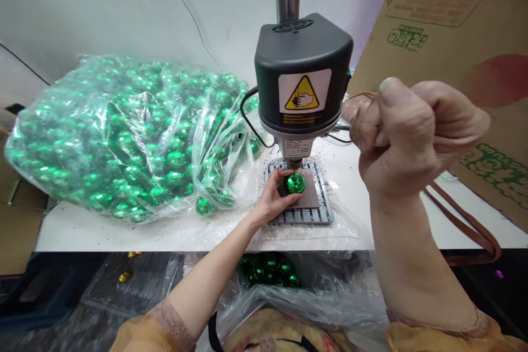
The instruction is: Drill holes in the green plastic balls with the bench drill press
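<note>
Between the thumb and fingers of my left hand (272, 196) is a shiny green faceted ball (296, 182), held from its left side. It sits on a square brownish pad (314, 192) over the slotted metal base (328, 215) of a small bench drill press (304, 52). The drill's chuck is directly above the ball, and the bit meets its top. My right hand (406, 132) is closed in a fist at the end of the drill press lever (341, 127), whose grip is hidden inside the fingers.
A large clear bag (124, 137) full of green balls lies on the white table (82, 234) at left. More green balls (270, 270) rest in plastic below the table edge. A cardboard box (449, 27) stands at right, near a brown strap (466, 225). Dark shavings surround the base.
</note>
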Available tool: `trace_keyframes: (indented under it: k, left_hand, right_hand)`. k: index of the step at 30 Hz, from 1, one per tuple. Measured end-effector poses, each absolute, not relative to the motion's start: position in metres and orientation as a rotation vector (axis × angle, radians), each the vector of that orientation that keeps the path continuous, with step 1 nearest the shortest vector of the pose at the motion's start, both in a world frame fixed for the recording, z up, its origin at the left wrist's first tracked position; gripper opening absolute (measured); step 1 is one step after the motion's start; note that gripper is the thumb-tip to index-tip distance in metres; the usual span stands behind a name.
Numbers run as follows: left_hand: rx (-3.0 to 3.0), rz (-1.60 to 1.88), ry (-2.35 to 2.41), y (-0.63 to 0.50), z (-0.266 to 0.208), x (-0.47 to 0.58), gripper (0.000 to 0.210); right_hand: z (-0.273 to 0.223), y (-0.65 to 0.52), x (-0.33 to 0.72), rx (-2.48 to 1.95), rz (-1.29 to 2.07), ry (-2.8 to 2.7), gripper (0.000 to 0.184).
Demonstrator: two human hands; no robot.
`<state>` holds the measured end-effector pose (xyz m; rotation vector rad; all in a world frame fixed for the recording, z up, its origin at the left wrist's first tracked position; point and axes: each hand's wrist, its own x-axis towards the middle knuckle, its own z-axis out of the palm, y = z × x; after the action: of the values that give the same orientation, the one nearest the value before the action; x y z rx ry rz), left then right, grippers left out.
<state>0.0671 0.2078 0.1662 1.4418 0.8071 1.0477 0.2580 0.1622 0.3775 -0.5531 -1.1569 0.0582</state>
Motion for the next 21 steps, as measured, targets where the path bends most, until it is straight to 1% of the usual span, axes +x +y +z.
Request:
trace_keyframes:
  k: [3,8,13,16,21]
  left_hand:
    - [1.458,1.038,0.796,0.209,0.164,0.066,0.072]
    - [1.437,1.055,0.789,0.209,0.161,0.067,0.072]
    - [1.435,1.054,0.798,0.207,0.162,0.067,0.071]
    - [1.441,1.066,0.818,0.207,0.164,0.066,0.07]
    - [1.452,1.058,0.801,0.206,0.165,0.066,0.068]
  right_hand:
    - [0.375,0.161,0.256,-0.533,0.031,-1.181,0.063]
    - [0.369,0.155,0.248,-0.539,-0.018,-1.174,0.055]
    - [0.359,0.153,0.247,-0.546,-0.111,-1.143,0.056]
    - [0.352,0.154,0.25,-0.508,-0.112,-1.14,0.053]
    - [0.341,0.154,0.254,-0.544,-0.075,-1.141,0.063]
